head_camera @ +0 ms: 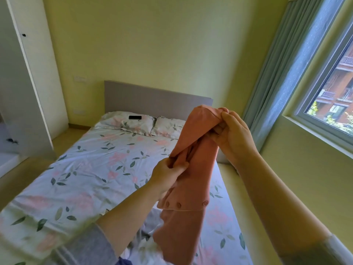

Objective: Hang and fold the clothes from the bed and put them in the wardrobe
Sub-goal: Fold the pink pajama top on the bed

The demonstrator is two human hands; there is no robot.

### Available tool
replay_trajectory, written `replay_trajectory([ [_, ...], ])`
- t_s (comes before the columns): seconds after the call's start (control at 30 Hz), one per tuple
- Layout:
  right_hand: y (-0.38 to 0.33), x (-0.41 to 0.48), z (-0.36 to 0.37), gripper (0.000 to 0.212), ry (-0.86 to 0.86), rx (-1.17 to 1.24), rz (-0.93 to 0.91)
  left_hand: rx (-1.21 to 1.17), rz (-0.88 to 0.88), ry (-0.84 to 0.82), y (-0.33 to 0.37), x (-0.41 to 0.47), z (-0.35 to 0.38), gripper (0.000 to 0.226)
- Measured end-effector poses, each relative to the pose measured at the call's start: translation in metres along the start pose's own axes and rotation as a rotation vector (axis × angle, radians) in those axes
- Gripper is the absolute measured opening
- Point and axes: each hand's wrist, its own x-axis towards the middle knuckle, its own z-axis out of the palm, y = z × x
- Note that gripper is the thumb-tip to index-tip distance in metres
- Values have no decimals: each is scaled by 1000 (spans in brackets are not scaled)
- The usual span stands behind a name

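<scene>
Your right grip is pinching the pink garment at its top, your left grip is clutching its middle; it is hanging from 1 toward 6 o'clock, its lower end cut off.

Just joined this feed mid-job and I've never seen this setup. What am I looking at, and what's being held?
No machine here: a person works bare-handed, and the one camera sits on their head, looking forward and down. The left hand and right hand both grip a pink buttoned garment above the bed, the right at its top end, the left lower down. Two pillows lie at the headboard, a dark phone on one. The white wardrobe stands left, a window right.
</scene>
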Motion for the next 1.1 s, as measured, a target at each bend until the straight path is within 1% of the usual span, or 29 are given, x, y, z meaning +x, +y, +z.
replay_trajectory([
  [0.07,0,-3,-2,25,5,36,-8,-66,16,82,0,3,5,11],
  [0.1,0,-5,-5,25,21,53,-7,-57,31,131,2,3,4,10],
  [0.13,0,-6,-10,25,52,42,0,-13,49,184,4,5,2,15],
  [0.17,0,-7,-17,23,105,-18,7,58,69,237,6,8,-2,17],
  [0.2,0,-7,-27,22,183,-158,3,135,100,288,11,11,-7,18],
  [0.23,1,-8,-38,24,262,-373,-8,201,133,322,19,12,-10,21],
  [0.3,5,-14,-58,37,381,-823,-59,256,230,339,41,16,-15,29],
  [0.33,8,-19,-66,41,428,-972,-99,259,289,333,53,18,-16,28],
  [0.37,11,-24,-73,41,458,-1046,-126,262,344,321,63,19,-14,24],
  [0.43,18,-33,-86,38,472,-1045,-135,281,415,284,75,21,-9,17],
  [0.5,25,-37,-91,31,400,-980,-93,230,431,205,82,20,-4,18],
  [0.6,28,-38,-78,16,159,-858,36,62,414,69,99,14,-5,20],
  [0.63,29,-38,-74,12,107,-832,55,18,414,45,106,11,-5,21],
  [0.7,29,-38,-68,8,57,-830,24,-14,427,51,117,7,-3,23],
  [0.77,30,-38,-63,10,18,-845,-32,28,495,111,123,3,1,30],
  [0.83,31,-37,-58,16,-27,-808,-75,28,565,108,128,-1,3,39],
  [0.87,31,-35,-57,23,-48,-797,-100,19,581,96,131,-3,2,40],
  [0.93,34,-30,-55,44,-109,-804,-107,5,589,81,137,-6,-1,38],
  [1.0,37,-25,-54,68,-217,-748,5,-20,587,64,144,-9,-6,45],
  [1.03,41,-23,-54,76,-274,-713,74,-32,592,46,147,-11,-8,51],
  [1.1,49,-20,-55,78,-335,-648,144,-38,608,10,154,-17,-10,57],
])
